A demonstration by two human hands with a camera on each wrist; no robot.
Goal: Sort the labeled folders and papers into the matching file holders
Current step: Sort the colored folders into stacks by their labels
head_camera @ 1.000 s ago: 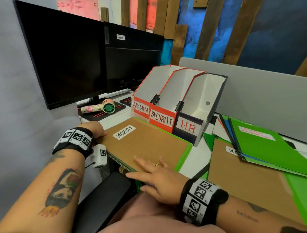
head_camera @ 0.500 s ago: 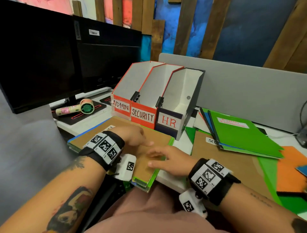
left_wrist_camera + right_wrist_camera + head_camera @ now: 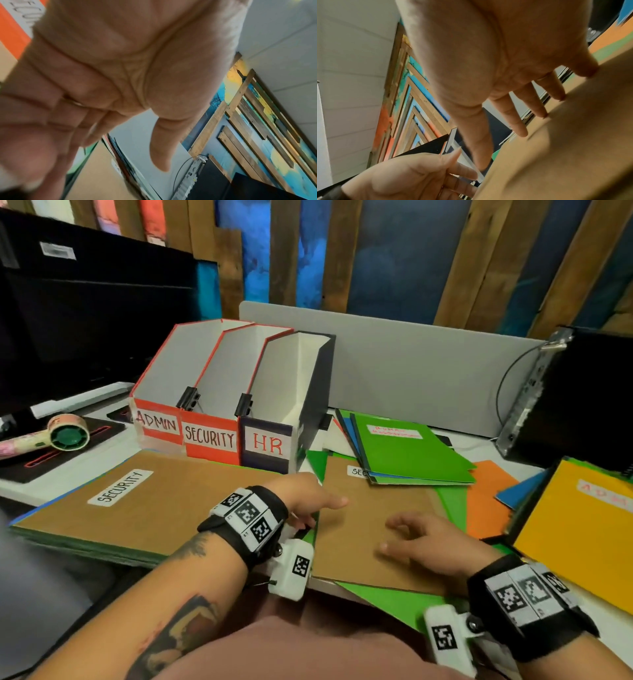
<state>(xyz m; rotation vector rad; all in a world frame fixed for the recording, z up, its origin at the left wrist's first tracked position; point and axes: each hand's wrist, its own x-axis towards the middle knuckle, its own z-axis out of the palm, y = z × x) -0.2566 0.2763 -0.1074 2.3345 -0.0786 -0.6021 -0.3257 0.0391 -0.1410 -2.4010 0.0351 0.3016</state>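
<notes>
Three file holders stand at the back of the desk: ADMIN [image 3: 156, 424], SECURITY [image 3: 209, 440] and HR [image 3: 267, 445]. A brown folder labelled SECURITY [image 3: 154, 501] tops a stack at the left. A second brown folder [image 3: 359, 542], its label half hidden under green folders, lies in the middle. My left hand [image 3: 308, 501] is at this folder's left edge, thumb stretched over the top, fingers straight by the edge [image 3: 402, 180]. My right hand [image 3: 421, 539] is spread, fingertips touching the brown folder [image 3: 565, 148]. The left wrist view shows an extended palm [image 3: 120, 67] and nothing gripped.
A stack of green and blue folders [image 3: 404, 453] overlaps the far corner of the second brown folder. An orange folder [image 3: 486, 501] and a yellow ADMIN folder [image 3: 582, 529] lie at the right. Monitors [image 3: 85, 320] stand at the left, a black case [image 3: 582, 398] at the right, a grey divider [image 3: 428, 371] behind.
Both hands have moved right, off the SECURITY stack and onto the second brown folder. The head view has swung right, showing the yellow and orange folders.
</notes>
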